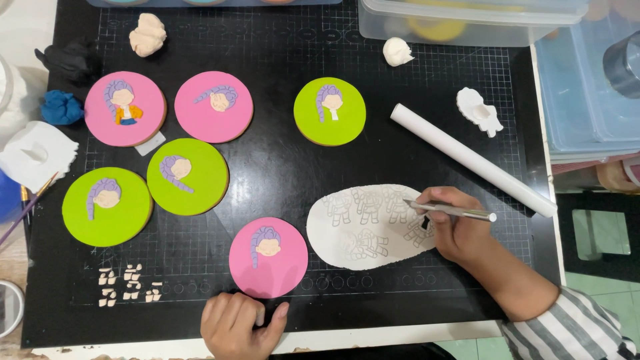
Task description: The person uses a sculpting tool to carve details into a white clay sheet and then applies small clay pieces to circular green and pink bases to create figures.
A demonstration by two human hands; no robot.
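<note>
My right hand point(453, 227) holds a thin silver craft knife point(460, 212) with its tip on a rolled-out sheet of pale clay point(347, 230) stamped with small figure outlines. My left hand point(239, 325) rests with fingers curled on the black cutting mat point(280, 167) at its near edge, just below a pink round disc point(269, 257) bearing a purple-haired face. Five more discs, pink point(125, 108) point(214, 107) and green point(329, 111) point(187, 176) point(107, 207), lie across the mat, each with a similar face.
A white rolling pin point(472, 159) lies diagonally at the right, a white cutter point(479, 111) beyond it. Lumps of clay sit at the back: cream point(147, 35), white point(397, 51), black point(70, 60), blue point(61, 107). Small cut pieces point(128, 285) lie near the front left. Clear plastic boxes point(467, 20) stand behind.
</note>
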